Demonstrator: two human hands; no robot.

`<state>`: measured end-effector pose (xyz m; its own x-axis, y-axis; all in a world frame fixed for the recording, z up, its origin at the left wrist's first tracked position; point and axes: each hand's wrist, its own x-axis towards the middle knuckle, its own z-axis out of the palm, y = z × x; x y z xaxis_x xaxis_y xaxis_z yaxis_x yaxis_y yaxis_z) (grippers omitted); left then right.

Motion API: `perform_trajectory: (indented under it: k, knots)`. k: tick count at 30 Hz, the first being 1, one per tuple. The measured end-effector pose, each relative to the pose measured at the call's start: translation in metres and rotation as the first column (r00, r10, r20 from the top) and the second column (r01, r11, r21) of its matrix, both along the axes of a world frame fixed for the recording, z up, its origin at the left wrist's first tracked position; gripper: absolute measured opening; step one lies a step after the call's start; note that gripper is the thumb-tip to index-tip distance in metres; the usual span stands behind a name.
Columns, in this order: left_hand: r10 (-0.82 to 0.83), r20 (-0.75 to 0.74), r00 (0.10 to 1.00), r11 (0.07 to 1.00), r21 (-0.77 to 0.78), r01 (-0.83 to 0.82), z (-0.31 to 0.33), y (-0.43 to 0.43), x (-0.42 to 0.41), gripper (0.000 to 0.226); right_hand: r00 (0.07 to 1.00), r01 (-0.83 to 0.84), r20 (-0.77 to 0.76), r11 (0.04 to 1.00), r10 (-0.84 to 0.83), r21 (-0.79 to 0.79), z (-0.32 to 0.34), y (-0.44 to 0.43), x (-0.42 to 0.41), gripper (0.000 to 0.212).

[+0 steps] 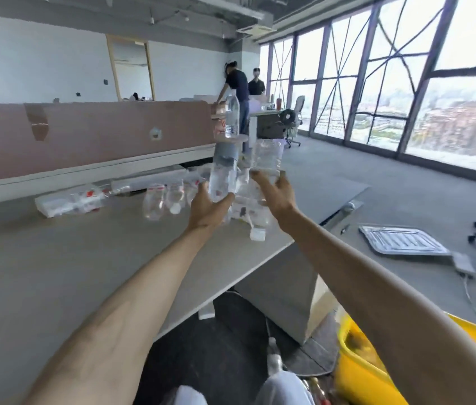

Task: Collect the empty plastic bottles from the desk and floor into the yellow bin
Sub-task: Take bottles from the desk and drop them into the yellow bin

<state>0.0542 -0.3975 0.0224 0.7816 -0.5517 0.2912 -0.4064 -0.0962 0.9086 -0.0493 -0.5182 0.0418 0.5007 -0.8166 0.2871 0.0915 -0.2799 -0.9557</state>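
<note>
My left hand (210, 207) grips a clear plastic bottle (222, 178) upright above the far corner of the desk (55, 273). Beside it, my right hand (276, 194) holds a second clear bottle (266, 156) from below. Several more empty bottles (166, 200) lie in a heap on the desk just behind and left of my hands. A taller bottle (232, 116) stands further back on a small round stand. The yellow bin (356, 372) sits on the floor at the lower right, partly hidden by my right forearm.
A pink partition (85, 135) borders the desk's far side. Flat plastic packaging (67, 203) lies at the desk's left. A metal grille (403, 239) and a power adapter (463, 263) lie on the floor at right. Two people (245, 86) stand at a distant desk.
</note>
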Motion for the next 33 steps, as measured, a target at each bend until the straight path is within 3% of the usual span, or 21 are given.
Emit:
perform_trajectory:
  k: [3, 6, 12, 15, 17, 19, 25, 27, 29, 31, 33]
  knots:
    - [-0.148, -0.001, 0.989, 0.989, 0.027, 0.148, -0.011, -0.053, -0.053, 0.071, 0.994, 0.109, -0.007, 0.982, -0.109, 0.152, -0.019, -0.042, -0.067, 0.063]
    - [-0.278, -0.046, 0.960, 0.960, 0.030, 0.279, -0.029, -0.098, -0.112, 0.058, 0.972, 0.233, -0.018, 0.940, -0.236, 0.250, -0.043, -0.072, -0.141, 0.058]
    - [-0.509, -0.230, 0.830, 0.836, 0.100, 0.540, -0.084, -0.157, -0.222, 0.061, 0.915, 0.400, -0.116, 0.826, -0.387, 0.396, -0.097, -0.089, -0.279, 0.052]
    - [-0.556, -0.339, 0.759, 0.750, 0.190, 0.634, -0.115, -0.169, -0.271, 0.051, 0.903, 0.427, -0.180, 0.755, -0.391, 0.497, -0.129, -0.087, -0.336, 0.064]
    - [-0.567, -0.437, 0.698, 0.671, 0.247, 0.699, -0.137, -0.175, -0.301, 0.047, 0.882, 0.465, -0.211, 0.699, -0.422, 0.544, -0.149, -0.083, -0.367, 0.063]
    - [-0.550, -0.514, 0.658, 0.607, 0.295, 0.738, -0.159, -0.182, -0.324, 0.061, 0.855, 0.500, -0.223, 0.631, -0.467, 0.593, -0.165, -0.080, -0.394, 0.055]
    - [-0.473, -0.644, 0.602, 0.510, 0.356, 0.783, -0.213, -0.210, -0.362, 0.063, 0.816, 0.514, -0.194, 0.530, -0.545, 0.675, -0.205, -0.085, -0.450, 0.045]
    - [-0.453, -0.683, 0.573, 0.507, 0.332, 0.796, -0.217, -0.225, -0.370, 0.064, 0.804, 0.531, -0.215, 0.508, -0.555, 0.678, -0.215, -0.089, -0.460, 0.046]
    - [-0.447, -0.689, 0.570, 0.541, 0.300, 0.786, -0.216, -0.244, -0.377, 0.084, 0.791, 0.543, -0.221, 0.488, -0.570, 0.684, -0.223, -0.093, -0.467, 0.047]
    - [-0.459, -0.615, 0.642, 0.567, 0.353, 0.744, -0.217, -0.264, -0.380, 0.104, 0.776, 0.551, -0.218, 0.467, -0.592, 0.692, -0.228, -0.100, -0.471, 0.053]
    - [-0.482, -0.552, 0.681, 0.569, 0.394, 0.722, -0.218, -0.278, -0.380, 0.095, 0.759, 0.565, -0.228, 0.442, -0.610, 0.696, -0.231, -0.107, -0.472, 0.058]
